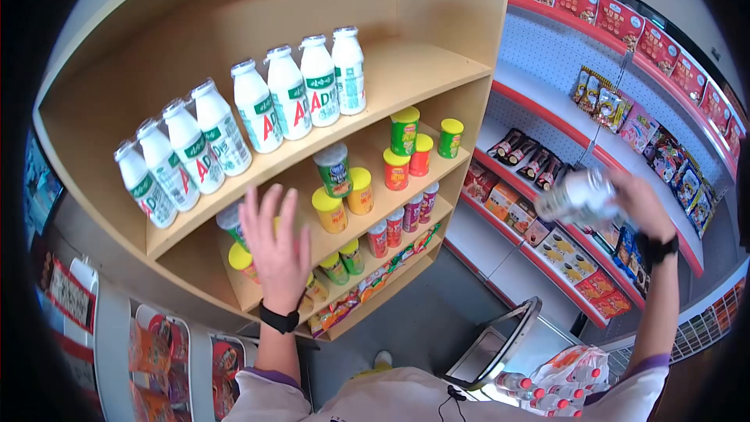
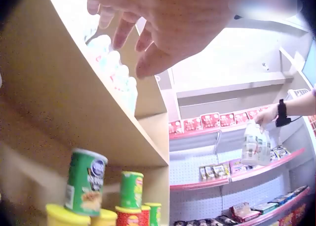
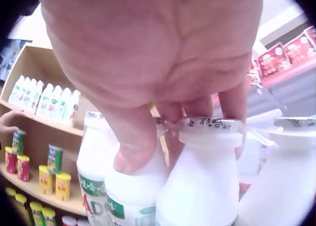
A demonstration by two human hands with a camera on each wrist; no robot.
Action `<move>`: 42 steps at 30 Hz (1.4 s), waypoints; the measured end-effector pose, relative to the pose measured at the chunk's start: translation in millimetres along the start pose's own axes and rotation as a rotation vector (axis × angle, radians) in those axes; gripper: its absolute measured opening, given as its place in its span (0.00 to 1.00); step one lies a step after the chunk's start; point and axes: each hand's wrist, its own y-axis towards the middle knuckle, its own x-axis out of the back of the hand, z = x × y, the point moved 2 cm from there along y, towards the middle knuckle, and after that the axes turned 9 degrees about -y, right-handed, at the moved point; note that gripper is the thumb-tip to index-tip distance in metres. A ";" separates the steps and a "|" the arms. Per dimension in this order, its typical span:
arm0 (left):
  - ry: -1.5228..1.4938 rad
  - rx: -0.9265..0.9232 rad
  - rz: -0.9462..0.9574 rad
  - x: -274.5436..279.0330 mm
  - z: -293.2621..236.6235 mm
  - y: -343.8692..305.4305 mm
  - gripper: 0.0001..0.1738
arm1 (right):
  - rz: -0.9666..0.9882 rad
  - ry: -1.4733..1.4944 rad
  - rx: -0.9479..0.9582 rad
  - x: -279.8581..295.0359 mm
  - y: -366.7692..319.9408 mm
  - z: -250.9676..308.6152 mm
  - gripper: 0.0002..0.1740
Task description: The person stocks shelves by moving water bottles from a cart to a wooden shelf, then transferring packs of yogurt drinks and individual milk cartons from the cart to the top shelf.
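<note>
Several white bottles with green labels [image 1: 287,95] stand in a slanting row on the top wooden shelf. My left hand [image 1: 275,246] is raised before the shelves with its fingers spread, holding nothing; the left wrist view shows that hand [image 2: 163,23] near the bottle row [image 2: 116,70]. Out to the right, my right hand [image 1: 642,205] holds a group of white bottles [image 1: 580,197]. In the right wrist view the fingers and thumb of this hand [image 3: 158,63] grip the bottles [image 3: 200,181] round their necks.
Green, yellow and red cans [image 1: 332,211] fill the lower wooden shelves. Right of them stands a red-edged rack [image 1: 539,117] with snack packets [image 1: 598,101]. A metal-rimmed container [image 1: 531,320] and a bag of red-capped bottles [image 1: 558,383] are low at the right.
</note>
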 end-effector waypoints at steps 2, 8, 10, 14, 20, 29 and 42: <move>0.029 0.001 -0.057 0.0 20.3 14.4 0.32 | -0.045 0.035 0.109 25.2 64.8 28.9 0.26; 0.208 0.028 0.026 -15.6 59.2 20.1 0.31 | -0.050 0.029 0.290 66.1 237.6 119.1 0.26; 0.209 0.017 0.051 -14.8 63.7 18.2 0.32 | -0.036 -0.026 0.349 66.8 282.3 137.1 0.26; 0.192 -0.011 0.062 -14.2 66.1 17.2 0.33 | 0.132 -0.110 0.318 69.3 344.6 174.2 0.29; 0.193 -0.005 0.057 -18.5 69.3 15.0 0.32 | 0.161 -0.168 0.422 46.9 402.1 159.6 0.29; 0.320 -0.029 0.008 -26.7 71.5 13.8 0.30 | 0.203 -0.116 0.332 30.7 434.1 137.3 0.30; 0.434 -0.020 -0.049 -38.4 69.0 12.5 0.31 | 0.300 0.010 0.469 22.6 454.2 121.0 0.29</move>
